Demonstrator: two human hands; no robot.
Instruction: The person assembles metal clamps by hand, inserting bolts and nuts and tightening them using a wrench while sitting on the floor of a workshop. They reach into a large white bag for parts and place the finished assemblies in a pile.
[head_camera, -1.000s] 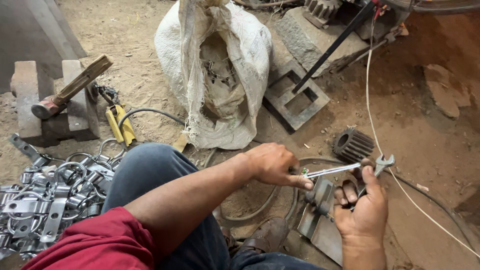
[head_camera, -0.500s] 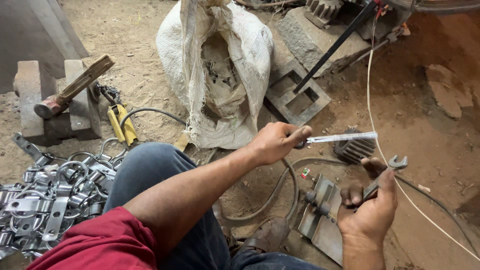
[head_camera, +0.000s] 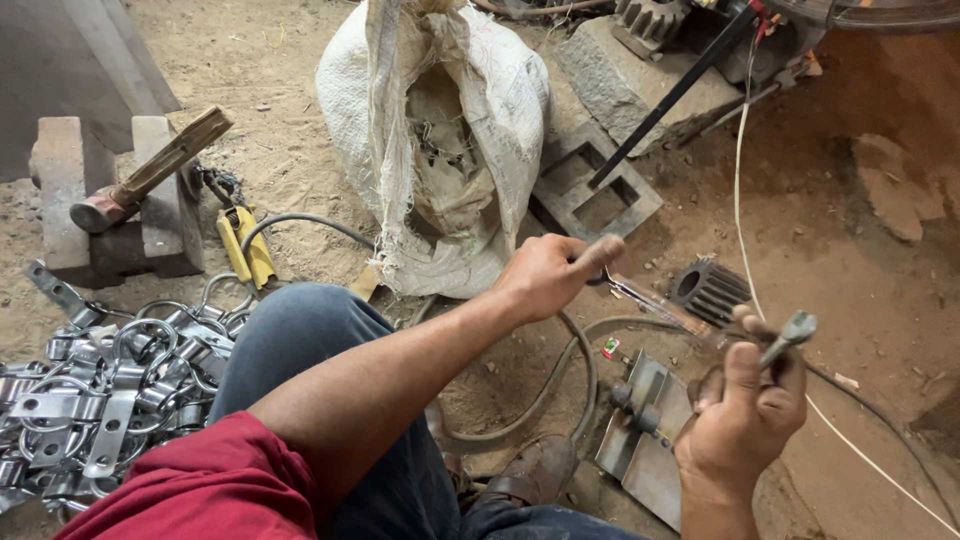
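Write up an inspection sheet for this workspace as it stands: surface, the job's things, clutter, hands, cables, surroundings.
Surface: bare dirt floor, dusty, with small stones.
Job's things: thin metal strip in the left hand; small metal piece in the right hand; hinged metal jig on the ground between them.
Clutter: pile of metal clamps at the left; hammer across concrete blocks; open white sack; black gear; yellow tool.
Hands: left hand pinches the strip; right hand grips the small piece.
Cables: grey hose looping by the knee; white cord running down the right.
Surroundings: stone block and machine parts at the top.
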